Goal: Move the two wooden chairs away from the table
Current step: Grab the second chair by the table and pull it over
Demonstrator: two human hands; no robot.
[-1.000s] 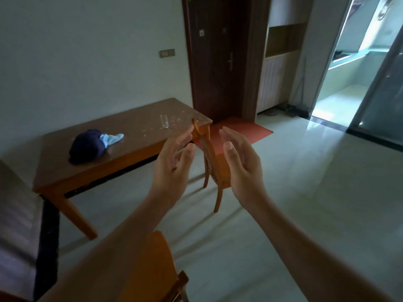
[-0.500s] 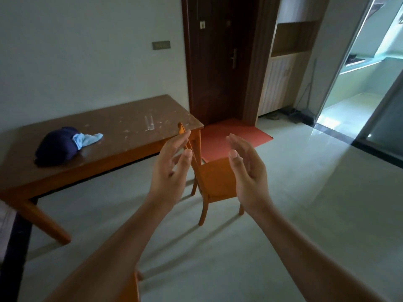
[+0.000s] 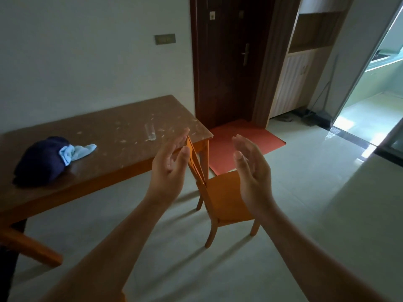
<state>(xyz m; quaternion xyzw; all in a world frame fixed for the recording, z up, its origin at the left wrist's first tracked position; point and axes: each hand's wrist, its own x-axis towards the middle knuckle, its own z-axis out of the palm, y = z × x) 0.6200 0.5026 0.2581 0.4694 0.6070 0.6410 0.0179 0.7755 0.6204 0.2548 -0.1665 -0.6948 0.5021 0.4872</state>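
Observation:
An orange wooden chair (image 3: 226,197) stands on the tiled floor just off the right end of the brown wooden table (image 3: 113,153), its back towards the table. My left hand (image 3: 170,168) and my right hand (image 3: 253,173) are raised in front of it, palms facing each other, fingers apart, holding nothing. The left hand overlaps the chair's backrest in the picture; whether they touch I cannot tell. A sliver of a second orange chair (image 3: 123,297) shows at the bottom edge under my left forearm.
On the table lie a dark blue bundle with a light blue cloth (image 3: 48,158) and a clear glass (image 3: 150,131). A red mat (image 3: 244,142) lies before the dark door (image 3: 229,59). Open tiled floor stretches right, towards a bright doorway (image 3: 375,101).
The view has swung right and closer to the far chair. The near chair has slid almost out of view at the bottom. Both hands stay raised and apart.

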